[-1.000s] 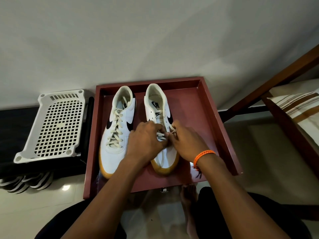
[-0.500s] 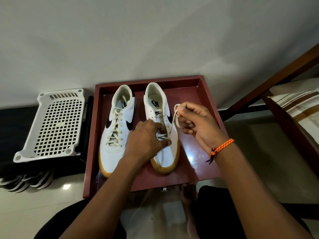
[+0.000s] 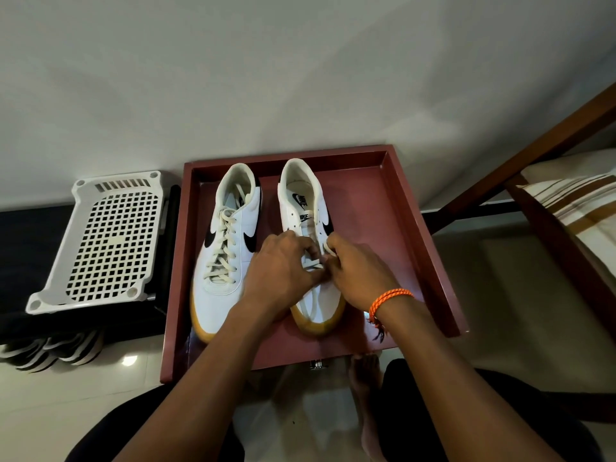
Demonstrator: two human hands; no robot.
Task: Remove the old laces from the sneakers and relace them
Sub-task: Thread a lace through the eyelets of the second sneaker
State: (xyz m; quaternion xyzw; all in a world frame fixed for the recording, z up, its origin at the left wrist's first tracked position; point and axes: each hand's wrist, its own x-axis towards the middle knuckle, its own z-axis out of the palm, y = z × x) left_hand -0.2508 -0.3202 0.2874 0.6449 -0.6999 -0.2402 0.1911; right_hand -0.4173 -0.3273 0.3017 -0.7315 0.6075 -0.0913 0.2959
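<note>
— How many hands are on the shoe?
— Two. The left hand [image 3: 280, 271] and the right hand [image 3: 358, 275] meet over the middle of the right sneaker [image 3: 311, 228], fingers curled, each pinching the flat cream lace [image 3: 313, 263] where it crosses the lower eyelets. A loose length of that lace runs down over the toe beneath the hands.
— And the sneakers?
— Two, side by side, toes toward the person. Smooth white uppers, black swooshes, tan gum soles. The left sneaker [image 3: 221, 258] is laced all the way up; the right one's upper eyelets are bare.
— What are they standing on?
— One shallow, square, dark-red tray [image 3: 430, 261] with a raised rim, set on the pale glossy floor [image 3: 520, 295].
— Anything else?
— One braided orange wristband [image 3: 388, 300] on the right wrist. Left of the tray, one white plastic basket [image 3: 110, 241], a grid of square holes, lying upside down on something dark. On the right, a brown wooden frame [image 3: 533, 151] with striped cloth.
</note>
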